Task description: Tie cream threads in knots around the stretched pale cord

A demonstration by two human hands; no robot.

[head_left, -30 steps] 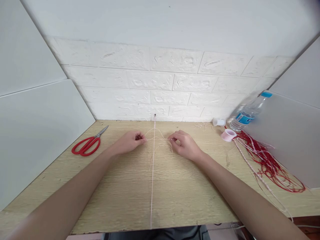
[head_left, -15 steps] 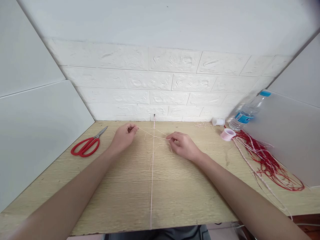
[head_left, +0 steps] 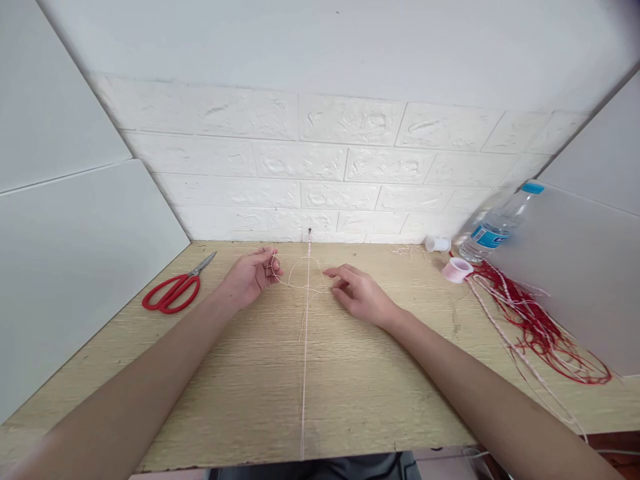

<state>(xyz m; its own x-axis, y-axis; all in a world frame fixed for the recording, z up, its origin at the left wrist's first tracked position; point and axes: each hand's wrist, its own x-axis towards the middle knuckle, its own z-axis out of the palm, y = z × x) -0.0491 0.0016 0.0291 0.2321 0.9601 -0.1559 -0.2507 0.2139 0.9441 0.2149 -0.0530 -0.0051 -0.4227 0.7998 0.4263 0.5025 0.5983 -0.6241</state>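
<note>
A pale cord (head_left: 305,360) stretches taut from a small hook (head_left: 309,231) at the wall's foot to the table's front edge. Its top stretch is pink and braided-looking. Left of it, my left hand (head_left: 250,277) is turned partly palm up, its half-curled fingers holding a thin cream thread (head_left: 295,286) that loops around them. This thread crosses the cord and curves in loose arcs on both sides. My right hand (head_left: 364,295) hovers right of the cord, index finger and thumb apart beside the thread's right-hand curve. I see no firm pinch there.
Red-handled scissors (head_left: 173,293) lie at the left. On the right are a white spool (head_left: 438,244), a pink thread spool (head_left: 457,270), a water bottle (head_left: 493,230) and a tangle of red cords (head_left: 537,317). Thread scraps (head_left: 406,251) lie near the wall.
My left hand has rolled palm up, with thread now looped about its fingers. The right hand's fingers have spread from their pinch, and the tight thread has slackened into curves.
</note>
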